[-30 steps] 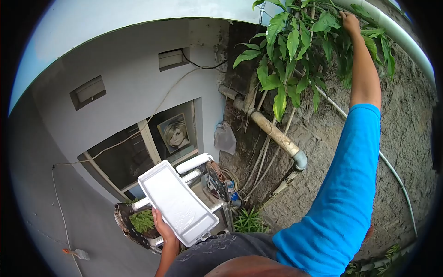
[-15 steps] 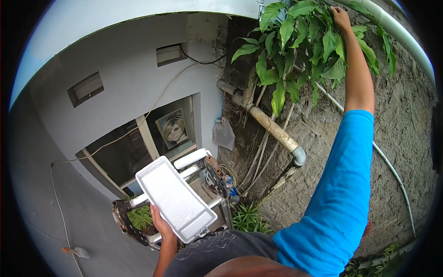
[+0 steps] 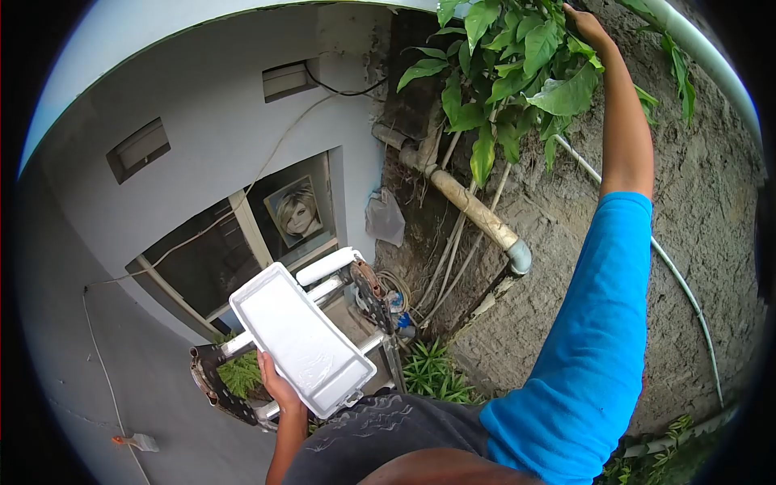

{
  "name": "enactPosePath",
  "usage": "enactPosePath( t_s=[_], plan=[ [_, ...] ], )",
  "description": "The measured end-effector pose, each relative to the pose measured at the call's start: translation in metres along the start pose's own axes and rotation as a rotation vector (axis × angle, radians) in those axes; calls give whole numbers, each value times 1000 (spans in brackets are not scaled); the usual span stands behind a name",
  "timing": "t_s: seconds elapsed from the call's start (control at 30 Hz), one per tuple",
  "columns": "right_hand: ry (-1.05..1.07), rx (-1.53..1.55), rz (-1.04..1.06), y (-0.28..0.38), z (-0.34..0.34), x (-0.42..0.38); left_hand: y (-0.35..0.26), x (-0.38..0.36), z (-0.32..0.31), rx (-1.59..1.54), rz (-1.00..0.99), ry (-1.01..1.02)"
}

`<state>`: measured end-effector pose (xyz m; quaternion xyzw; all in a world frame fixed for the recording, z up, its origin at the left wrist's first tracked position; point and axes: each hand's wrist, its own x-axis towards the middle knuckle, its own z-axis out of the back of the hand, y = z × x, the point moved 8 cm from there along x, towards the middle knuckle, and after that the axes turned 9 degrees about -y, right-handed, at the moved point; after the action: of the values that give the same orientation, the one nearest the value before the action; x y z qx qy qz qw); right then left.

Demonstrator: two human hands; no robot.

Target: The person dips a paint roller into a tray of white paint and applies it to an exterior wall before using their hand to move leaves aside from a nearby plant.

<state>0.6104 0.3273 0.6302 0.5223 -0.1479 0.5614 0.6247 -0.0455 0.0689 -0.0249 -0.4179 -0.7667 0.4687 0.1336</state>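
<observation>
Left hand (image 3: 277, 386) grips white tray (image 3: 301, 339) at 7 o'clock, tray bare. Right hand (image 3: 586, 26) at 1 o'clock among leafy plant (image 3: 517, 65); grip unclear. Plant apparently remains rooted in wall.

Right arm raised high, nearly straight, blue sleeve to the elbow; right hand (image 3: 588, 26) closed in a grasp overhead. Left arm low, bent; left hand (image 3: 277, 386) gripping, fingers curled, palm up.

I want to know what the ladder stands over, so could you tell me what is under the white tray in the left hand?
Under the white tray held by the left hand: ladder top and a fern. The tray covers the rest.
</observation>
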Motion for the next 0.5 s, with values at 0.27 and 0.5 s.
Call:
enactPosePath(
  t_s=[0.27,0.5],
  plan=[
    [-9,17,-20,13,-4,-14,-12,-10,-7,37,4,-61],
    [85,-221,148,-69,-26,72,-9,-6,-7,27,-13,-20]
  ],
)
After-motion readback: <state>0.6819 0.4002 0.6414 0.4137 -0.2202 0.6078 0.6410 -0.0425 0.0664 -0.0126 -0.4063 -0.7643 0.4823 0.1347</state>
